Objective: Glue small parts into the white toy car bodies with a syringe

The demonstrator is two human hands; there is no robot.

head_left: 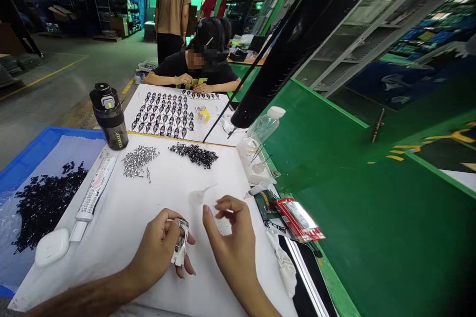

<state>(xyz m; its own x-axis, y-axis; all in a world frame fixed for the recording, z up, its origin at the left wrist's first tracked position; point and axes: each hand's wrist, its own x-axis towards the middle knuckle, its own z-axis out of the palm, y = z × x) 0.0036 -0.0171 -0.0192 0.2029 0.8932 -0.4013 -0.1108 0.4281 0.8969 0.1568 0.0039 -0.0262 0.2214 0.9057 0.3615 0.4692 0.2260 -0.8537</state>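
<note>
Holding one silver frame [180, 243] in left hand [158, 252]

This is a factory workshop set up for small-parts assembly. A long green-topped workbench [372, 228] runs along the right, with grey steel shelving [372, 34] beyond it. Far left, tall metal racks [115, 2] holding blue crates line the wall above a grey concrete floor [63, 89] marked with yellow lines. Nearby, a white-covered work table [148, 257] carries heaps of small silver metal parts [139, 161] and neat rows of black-and-silver components [161, 114]. A blue tray [37, 151] of black pieces sits at its left edge. Farther along, a seated co-worker [197, 72] works at the table, and a standing person [173, 5] is beyond.
</note>
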